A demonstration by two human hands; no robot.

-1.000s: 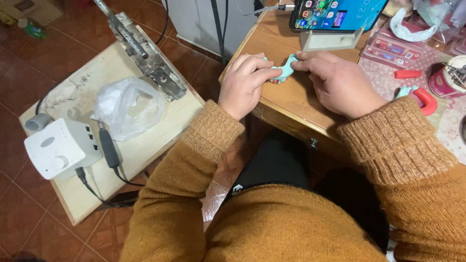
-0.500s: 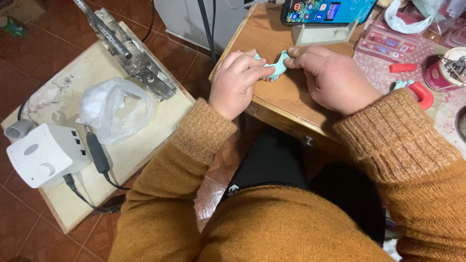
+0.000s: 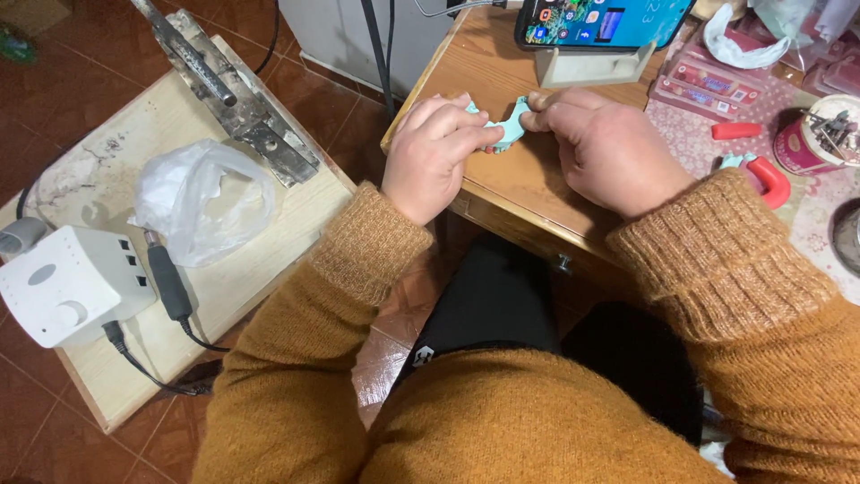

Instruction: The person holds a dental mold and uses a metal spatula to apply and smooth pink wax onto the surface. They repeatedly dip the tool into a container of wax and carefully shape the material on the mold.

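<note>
A small pale teal piece [image 3: 509,128] with rounded lobes is held between both hands over the corner of a wooden table [image 3: 502,193]. My left hand [image 3: 436,154] pinches its left side with curled fingers. My right hand [image 3: 602,148] grips its right end with fingertips. Most of the piece is hidden by the fingers. Both arms wear an orange knitted sweater.
A phone [image 3: 602,20] stands on a stand [image 3: 593,64] behind the hands. A red tool [image 3: 769,179], a red tin of metal bits [image 3: 822,139] and flat pink packs [image 3: 717,85] lie to the right. A low board at left bears a white box [image 3: 67,282], a plastic bag [image 3: 206,202] and a metal tool [image 3: 237,108].
The hands stay on the teal piece with only small finger shifts. The view has drifted slightly.
</note>
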